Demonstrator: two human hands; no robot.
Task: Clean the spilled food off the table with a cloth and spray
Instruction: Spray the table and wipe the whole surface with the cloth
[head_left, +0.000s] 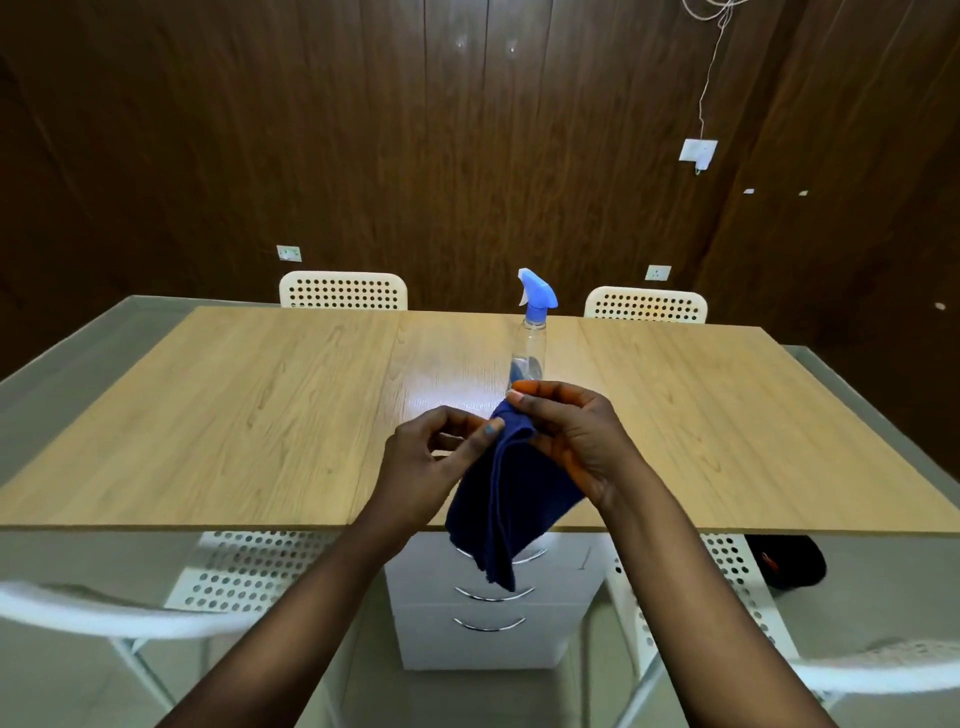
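- We see a dark blue cloth (506, 499) held up above the near edge of the wooden table (249, 415), its top corner raised and the rest hanging down past the table edge
- Our left hand (434, 462) pinches the cloth's upper edge between thumb and forefinger, the other fingers curled loosely behind
- Our right hand (569, 436) pinches the top corner of the cloth between thumb and fingertips (the fingers bent, not spread), just beside the left hand
- A clear spray bottle (530, 332) with a blue trigger head stands upright on the table, just beyond the hands toward the far edge
- We cannot make out any spilled food on the table surface
- Two white perforated chairs (343, 290) stand behind the table's far edge; two more sit at its near side
- A white drawer unit (488, 618) sits under the table, below the hanging cloth
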